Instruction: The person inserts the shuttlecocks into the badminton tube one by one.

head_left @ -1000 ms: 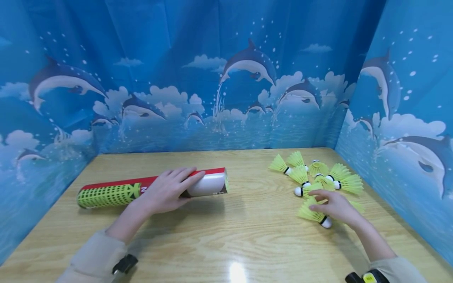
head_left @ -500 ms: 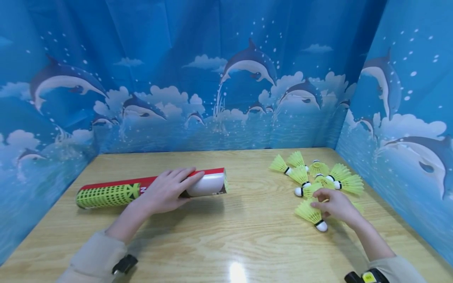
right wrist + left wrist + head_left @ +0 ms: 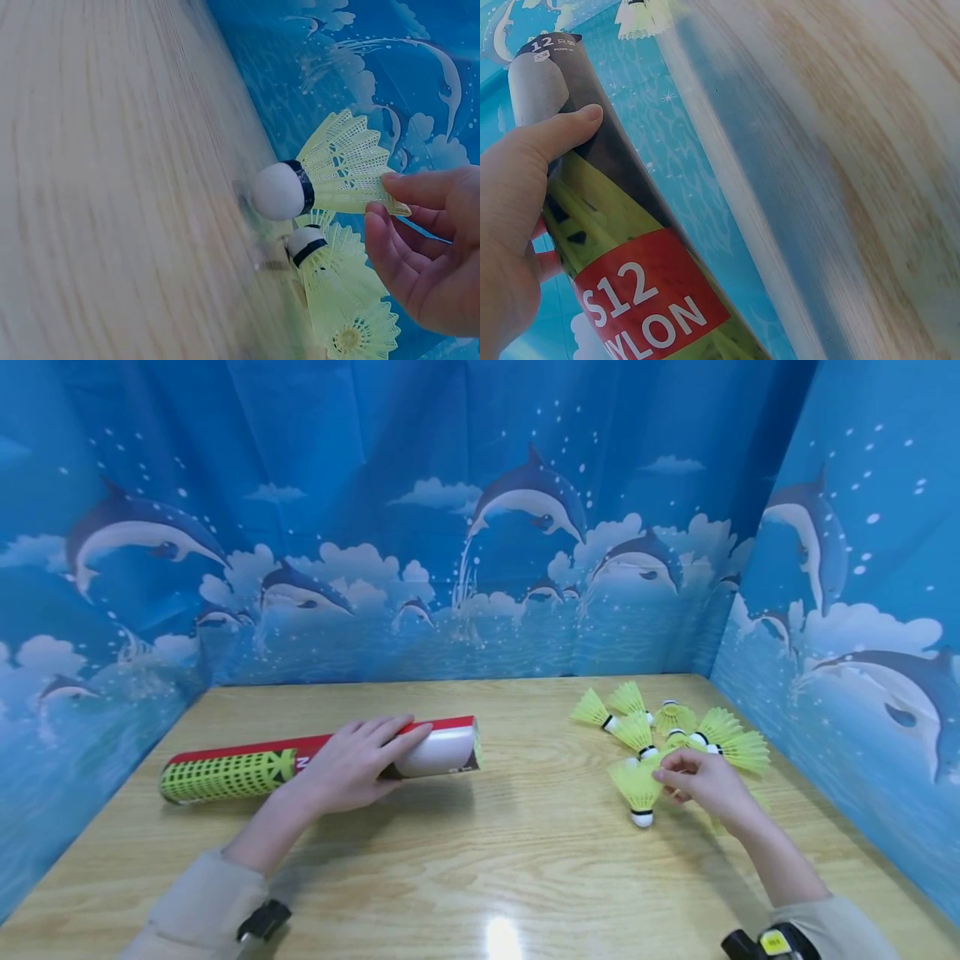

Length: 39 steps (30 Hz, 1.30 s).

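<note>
A red, white and green shuttlecock tube (image 3: pixel 232 774) lies sideways at the left of the table, its right end facing the pile. Across its middle my left hand (image 3: pixel 352 768) grips it; in the left wrist view the thumb (image 3: pixel 577 129) wraps over the dark part of the tube (image 3: pixel 600 195). My right hand (image 3: pixel 708 785) pinches a yellow shuttlecock (image 3: pixel 636 787) by its skirt edge. The right wrist view shows this shuttlecock (image 3: pixel 341 169) between thumb and fingers, white cork pointing away from the hand. Part of the skirt is hidden by the fingertips.
Several yellow shuttlecocks (image 3: pixel 633 732) lie loosely heaped at the right back of the wooden table (image 3: pixel 510 852), some partly behind my right hand. A blue dolphin-print curtain (image 3: pixel 360 527) borders the table at the back and sides.
My right hand has taken hold of the nearest shuttlecock and drawn it leftward; its cork has swung to point toward me. The left hand and tube have stayed almost still.
</note>
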Tool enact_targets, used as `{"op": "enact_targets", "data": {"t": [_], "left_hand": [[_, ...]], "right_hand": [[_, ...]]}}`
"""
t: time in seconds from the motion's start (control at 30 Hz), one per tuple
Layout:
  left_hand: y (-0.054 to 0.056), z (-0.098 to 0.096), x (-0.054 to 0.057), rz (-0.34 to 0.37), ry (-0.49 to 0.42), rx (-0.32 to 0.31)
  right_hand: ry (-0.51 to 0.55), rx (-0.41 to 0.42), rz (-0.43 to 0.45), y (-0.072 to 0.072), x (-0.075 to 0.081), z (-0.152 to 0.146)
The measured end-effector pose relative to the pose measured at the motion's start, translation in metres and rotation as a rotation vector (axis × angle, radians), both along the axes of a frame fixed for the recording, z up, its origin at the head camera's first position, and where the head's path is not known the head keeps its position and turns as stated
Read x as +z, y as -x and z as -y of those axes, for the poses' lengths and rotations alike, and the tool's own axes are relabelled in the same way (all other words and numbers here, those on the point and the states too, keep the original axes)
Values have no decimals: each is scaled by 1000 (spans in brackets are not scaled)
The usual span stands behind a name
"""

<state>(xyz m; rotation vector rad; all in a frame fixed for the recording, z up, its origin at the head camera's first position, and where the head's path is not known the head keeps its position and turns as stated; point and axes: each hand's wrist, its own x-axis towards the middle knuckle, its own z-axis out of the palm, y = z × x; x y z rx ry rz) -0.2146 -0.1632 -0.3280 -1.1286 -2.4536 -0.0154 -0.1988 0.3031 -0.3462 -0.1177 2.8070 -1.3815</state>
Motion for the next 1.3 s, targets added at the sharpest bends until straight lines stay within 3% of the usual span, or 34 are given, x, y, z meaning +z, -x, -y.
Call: {"op": "enact_targets", "data": {"t": [0.3,0.7,1.0,1.3], "left_hand": [[1,0,0,-2,-1,-1],[1,-2,0,16,9,10],[2,-2,2,21,14,22],[2,-3,2,19,16,22]], "right_hand": [[133,4,2,7,1,19],[205,11,26,16,6,43],[426,43,9,21,8,65],[556,73,-40,28,4,89]]}}
